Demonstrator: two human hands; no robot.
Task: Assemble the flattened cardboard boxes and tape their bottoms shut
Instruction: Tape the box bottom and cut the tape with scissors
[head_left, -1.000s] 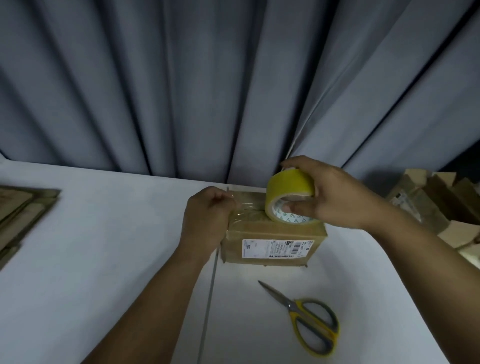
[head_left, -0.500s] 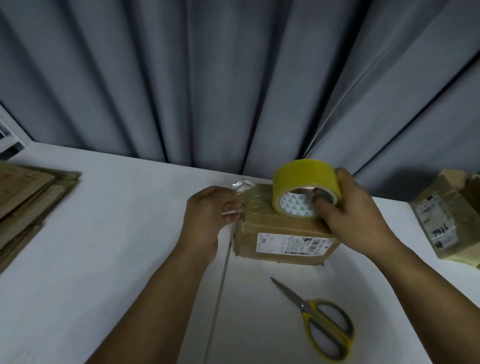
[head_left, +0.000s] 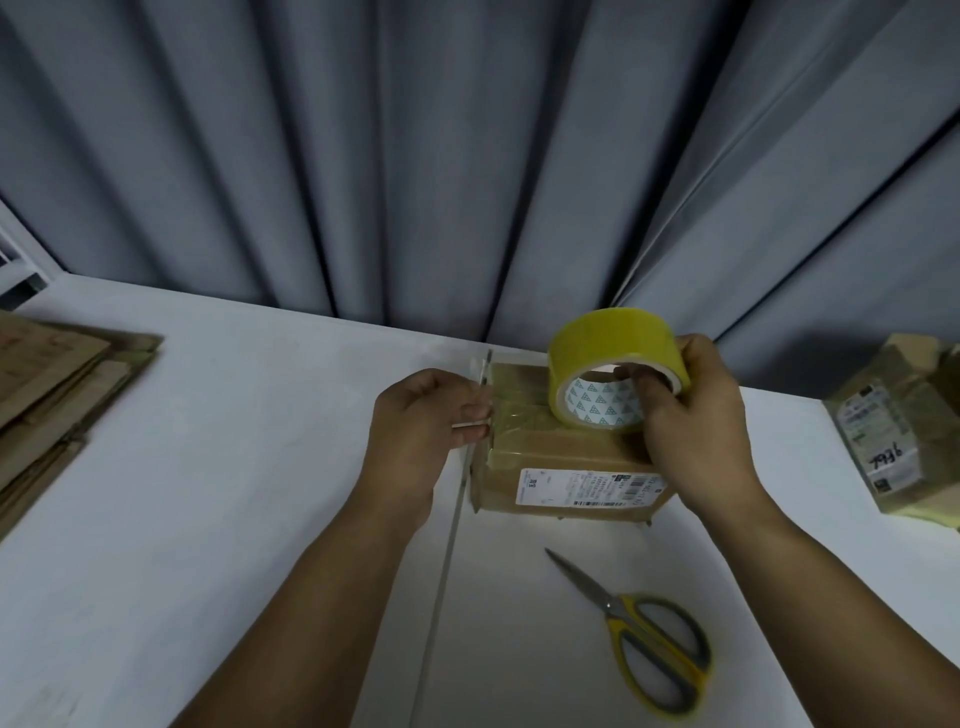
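A small brown cardboard box (head_left: 561, 467) with a white shipping label stands on the white table (head_left: 234, 493), near its back edge. My right hand (head_left: 691, 415) grips a yellow roll of clear tape (head_left: 613, 358) above the box's top, fingers through its core. My left hand (head_left: 421, 431) pinches the free end of the tape strip against the box's left edge. The strip runs across the box top between my hands.
Yellow-handled scissors (head_left: 649, 639) lie on the table in front of the box. A stack of flattened cardboard boxes (head_left: 57, 395) sits at the far left. Another labelled, assembled box (head_left: 898, 431) stands at the right edge. Grey curtains (head_left: 415, 156) hang behind the table.
My right hand has lifted the tape roll a little and shifted it right along the box top, drawing out more tape. My left hand stays at the box's left edge.
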